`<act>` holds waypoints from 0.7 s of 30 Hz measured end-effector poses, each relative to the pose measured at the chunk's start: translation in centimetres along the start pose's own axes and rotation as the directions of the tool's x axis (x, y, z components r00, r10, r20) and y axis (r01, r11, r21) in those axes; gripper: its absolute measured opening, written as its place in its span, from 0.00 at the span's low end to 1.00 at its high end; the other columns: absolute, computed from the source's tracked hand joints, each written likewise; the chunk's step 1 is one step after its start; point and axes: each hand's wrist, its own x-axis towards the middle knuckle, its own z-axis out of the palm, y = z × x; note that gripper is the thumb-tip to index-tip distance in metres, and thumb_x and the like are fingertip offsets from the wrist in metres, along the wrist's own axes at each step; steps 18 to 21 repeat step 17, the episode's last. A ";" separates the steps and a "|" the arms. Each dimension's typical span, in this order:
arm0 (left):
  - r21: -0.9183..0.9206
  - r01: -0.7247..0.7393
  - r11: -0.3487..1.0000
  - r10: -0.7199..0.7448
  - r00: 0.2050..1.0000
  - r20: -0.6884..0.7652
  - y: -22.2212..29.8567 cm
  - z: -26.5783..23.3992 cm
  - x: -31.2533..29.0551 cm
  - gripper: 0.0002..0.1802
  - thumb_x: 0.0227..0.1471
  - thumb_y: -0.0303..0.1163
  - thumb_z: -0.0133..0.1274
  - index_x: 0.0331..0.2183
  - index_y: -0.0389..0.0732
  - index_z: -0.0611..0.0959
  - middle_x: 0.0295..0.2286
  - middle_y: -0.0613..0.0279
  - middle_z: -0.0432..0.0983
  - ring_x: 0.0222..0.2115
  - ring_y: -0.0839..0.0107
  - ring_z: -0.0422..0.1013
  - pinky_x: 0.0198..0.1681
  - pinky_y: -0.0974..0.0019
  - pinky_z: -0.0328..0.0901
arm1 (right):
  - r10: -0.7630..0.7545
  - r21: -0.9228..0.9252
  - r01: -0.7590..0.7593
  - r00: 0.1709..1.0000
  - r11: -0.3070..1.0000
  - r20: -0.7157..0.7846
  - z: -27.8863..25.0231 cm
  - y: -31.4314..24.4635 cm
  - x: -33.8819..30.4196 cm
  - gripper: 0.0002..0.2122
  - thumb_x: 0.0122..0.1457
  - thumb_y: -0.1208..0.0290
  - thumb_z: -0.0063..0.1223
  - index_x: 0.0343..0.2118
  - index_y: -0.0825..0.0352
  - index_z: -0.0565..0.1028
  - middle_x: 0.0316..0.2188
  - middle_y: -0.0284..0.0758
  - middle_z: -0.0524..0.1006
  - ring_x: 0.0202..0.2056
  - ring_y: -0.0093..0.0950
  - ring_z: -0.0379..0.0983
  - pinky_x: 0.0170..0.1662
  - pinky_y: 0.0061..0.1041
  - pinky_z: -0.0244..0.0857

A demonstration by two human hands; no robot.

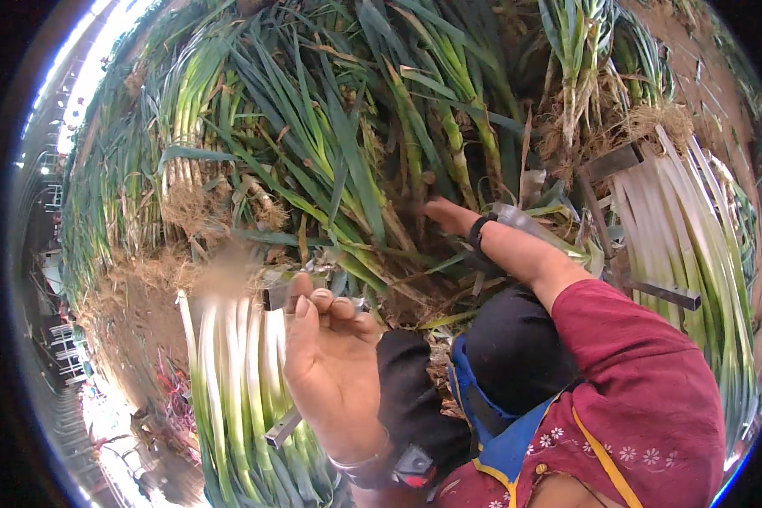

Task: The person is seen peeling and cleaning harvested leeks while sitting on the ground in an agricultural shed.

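My left hand (334, 368) is raised palm up beside a bundle of trimmed leeks (241, 381), its fingers loosely curled and apart, with nothing in the palm. A watch is on that wrist. My right hand (451, 217) reaches forward into a heap of untrimmed leeks (330, 152) with long green leaves and soiled stalks. The right fingertips are blurred and partly hidden among the stalks. Whether they grip one, I cannot tell. A dark band circles the right wrist. On the right, more trimmed leeks (665, 220) lie with white shafts against a metal frame (665, 292).
Rooted leeks (190, 152) stand packed at the far left, and another bunch (571, 93) stands at the far right. A metal bar (283, 427) crosses beside the left bundle. My dark-clothed knee (516, 343) is close below my right forearm. Brown soil (131, 347) shows at the left.
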 end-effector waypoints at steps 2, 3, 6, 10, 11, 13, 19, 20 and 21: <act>0.078 -0.055 0.995 0.055 0.998 0.000 -0.2 -0.5 0.4 0.14 0.56 0.31 0.45 0.45 0.42 0.73 0.31 0.67 0.72 0.32 0.75 0.69 0.37 0.66 0.63 | -0.039 -0.200 0.052 0.997 0.978 0.069 2.7 0.1 -0.1 0.16 0.56 0.61 0.49 0.44 0.65 0.69 0.43 0.34 0.67 0.47 0.29 0.58 0.48 0.34 0.51; 0.115 -0.074 0.991 0.074 0.997 0.011 -0.4 -0.8 0.9 0.13 0.56 0.31 0.45 0.45 0.42 0.73 0.31 0.67 0.72 0.32 0.75 0.69 0.37 0.66 0.63 | -0.023 -0.241 0.030 0.999 0.970 0.034 4.4 -1.1 -0.6 0.17 0.57 0.60 0.48 0.45 0.65 0.68 0.47 0.35 0.65 0.52 0.30 0.55 0.52 0.36 0.49; 0.024 0.070 0.997 -0.069 0.997 -0.032 -0.3 -0.9 0.9 0.12 0.56 0.30 0.46 0.44 0.42 0.73 0.31 0.68 0.72 0.31 0.76 0.69 0.36 0.67 0.64 | 0.117 0.021 -0.115 0.982 0.993 -0.145 9.3 -4.6 -2.1 0.22 0.58 0.57 0.47 0.51 0.65 0.65 0.57 0.38 0.58 0.58 0.34 0.49 0.57 0.39 0.44; 0.045 0.080 0.996 -0.081 0.996 0.023 -1.0 1.7 0.9 0.11 0.55 0.29 0.47 0.41 0.43 0.74 0.30 0.69 0.72 0.30 0.77 0.68 0.35 0.68 0.63 | 0.008 0.258 0.075 0.952 0.963 -0.306 3.2 -9.4 -0.9 0.15 0.59 0.60 0.47 0.43 0.65 0.68 0.38 0.38 0.72 0.35 0.34 0.68 0.39 0.41 0.61; 0.048 0.015 0.999 -0.011 0.997 -0.082 0.1 -1.2 1.0 0.10 0.55 0.29 0.48 0.41 0.43 0.74 0.29 0.70 0.72 0.30 0.77 0.68 0.35 0.68 0.63 | 0.016 0.337 0.055 0.978 0.940 -0.207 8.8 -9.2 -3.8 0.10 0.60 0.63 0.45 0.37 0.64 0.68 0.28 0.34 0.73 0.20 0.26 0.63 0.25 0.33 0.60; 0.064 0.010 0.998 -0.005 0.997 -0.071 -0.2 -0.6 1.1 0.10 0.54 0.29 0.49 0.40 0.43 0.74 0.29 0.70 0.71 0.29 0.77 0.67 0.35 0.69 0.63 | -0.080 0.381 0.161 0.972 0.910 -0.220 7.1 -11.2 -5.9 0.08 0.60 0.65 0.44 0.36 0.65 0.68 0.29 0.36 0.73 0.17 0.22 0.60 0.20 0.28 0.58; 0.095 0.000 0.995 0.004 0.999 -0.039 -0.4 -0.7 1.4 0.11 0.53 0.30 0.51 0.40 0.44 0.74 0.29 0.70 0.72 0.30 0.77 0.67 0.35 0.67 0.63 | -0.107 0.391 0.149 0.986 0.908 -0.127 5.8 -12.9 -9.2 0.08 0.60 0.66 0.44 0.37 0.65 0.67 0.29 0.37 0.73 0.18 0.22 0.61 0.20 0.30 0.58; 0.095 0.000 0.995 0.004 0.999 -0.039 -0.4 -0.7 1.4 0.11 0.53 0.30 0.51 0.40 0.44 0.74 0.29 0.70 0.72 0.30 0.77 0.67 0.35 0.67 0.63 | -0.107 0.391 0.149 0.986 0.908 -0.127 5.8 -12.9 -9.2 0.08 0.60 0.66 0.44 0.37 0.65 0.67 0.29 0.37 0.73 0.18 0.22 0.61 0.20 0.30 0.58; 0.095 0.000 0.995 0.004 0.999 -0.039 -0.4 -0.7 1.4 0.11 0.53 0.30 0.51 0.40 0.44 0.74 0.29 0.70 0.72 0.30 0.77 0.67 0.35 0.67 0.63 | -0.107 0.391 0.149 0.986 0.908 -0.127 5.8 -12.9 -9.2 0.08 0.60 0.66 0.44 0.37 0.65 0.67 0.29 0.37 0.73 0.18 0.22 0.61 0.20 0.30 0.58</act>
